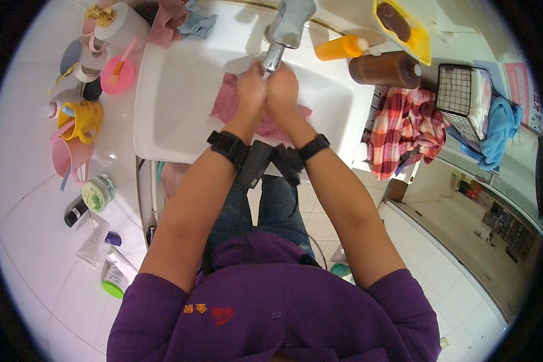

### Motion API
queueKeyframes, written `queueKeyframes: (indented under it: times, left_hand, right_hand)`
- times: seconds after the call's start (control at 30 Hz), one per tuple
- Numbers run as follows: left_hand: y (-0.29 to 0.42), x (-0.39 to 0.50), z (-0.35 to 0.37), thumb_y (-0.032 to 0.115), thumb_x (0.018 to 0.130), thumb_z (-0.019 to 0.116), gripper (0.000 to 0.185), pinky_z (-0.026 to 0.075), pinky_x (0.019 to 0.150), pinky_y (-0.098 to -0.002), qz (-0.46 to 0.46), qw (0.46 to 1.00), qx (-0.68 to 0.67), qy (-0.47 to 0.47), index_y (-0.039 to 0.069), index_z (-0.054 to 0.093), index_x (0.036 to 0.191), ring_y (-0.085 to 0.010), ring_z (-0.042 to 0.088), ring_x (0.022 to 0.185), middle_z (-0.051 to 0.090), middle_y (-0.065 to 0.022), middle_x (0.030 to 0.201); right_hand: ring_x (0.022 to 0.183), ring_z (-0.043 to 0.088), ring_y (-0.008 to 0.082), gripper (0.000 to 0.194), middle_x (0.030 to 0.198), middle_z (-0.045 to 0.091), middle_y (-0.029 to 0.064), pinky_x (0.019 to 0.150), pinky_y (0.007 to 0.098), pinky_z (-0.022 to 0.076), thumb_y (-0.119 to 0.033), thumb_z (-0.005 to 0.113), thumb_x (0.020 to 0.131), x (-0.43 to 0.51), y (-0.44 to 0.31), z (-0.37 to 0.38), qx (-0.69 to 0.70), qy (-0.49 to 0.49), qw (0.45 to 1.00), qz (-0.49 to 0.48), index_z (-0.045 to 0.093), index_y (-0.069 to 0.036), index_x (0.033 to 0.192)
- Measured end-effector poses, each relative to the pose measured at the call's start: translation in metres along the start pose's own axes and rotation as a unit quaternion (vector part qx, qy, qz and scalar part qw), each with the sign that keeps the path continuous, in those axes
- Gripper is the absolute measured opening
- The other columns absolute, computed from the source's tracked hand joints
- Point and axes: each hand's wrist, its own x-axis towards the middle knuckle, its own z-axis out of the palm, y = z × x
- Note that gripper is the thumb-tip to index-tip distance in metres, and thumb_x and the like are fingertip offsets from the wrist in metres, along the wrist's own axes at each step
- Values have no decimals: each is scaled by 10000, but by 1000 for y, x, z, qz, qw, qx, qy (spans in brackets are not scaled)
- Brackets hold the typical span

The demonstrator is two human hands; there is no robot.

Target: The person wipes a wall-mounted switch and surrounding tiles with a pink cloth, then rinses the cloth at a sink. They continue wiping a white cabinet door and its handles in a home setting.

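My left hand (252, 89) and my right hand (283, 88) are side by side under the metal faucet (275, 54), over the white washbasin (176, 104). A thin stream of water seems to run between them. Both hands are closed on a wet pink cloth (225, 97), whose ends spread out left, right and below them in the basin. My fingers are curled and partly hidden, the left ones slightly blurred. Each wrist wears a black strap with a dark device hanging near the basin's front edge.
Left of the basin stand a yellow mug (83, 120), a pink cup (74, 156) and several jars and tubes. Folded cloths (174, 22) lie on the back left rim. An orange bottle (339, 48), a brown bottle (382, 70), a plaid cloth (398, 131) and a wire basket (454, 90) are at right.
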Motion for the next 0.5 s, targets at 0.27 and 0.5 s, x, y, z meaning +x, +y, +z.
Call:
queueKeyframes:
  times: [0.27,0.5]
  left_hand:
    - [-49,12,-21,322,780,594,363,372,838,-505,10,961,247,120,45,542,1009,-412,415,1093,543,-176,1083]
    - [-93,17,-15,323,873,528,287,462,621,-346,-246,913,-316,-76,66,498,997,-224,533,762,536,-74,836]
  right_hand:
    - [990,509,319,377,1007,590,179,875,412,388,-250,610,760,-70,56,7,-121,97,974,164,558,-23,1055]
    - [794,609,200,257,908,639,165,690,313,474,-161,644,749,-59,27,38,259,-126,931,223,632,9,942]
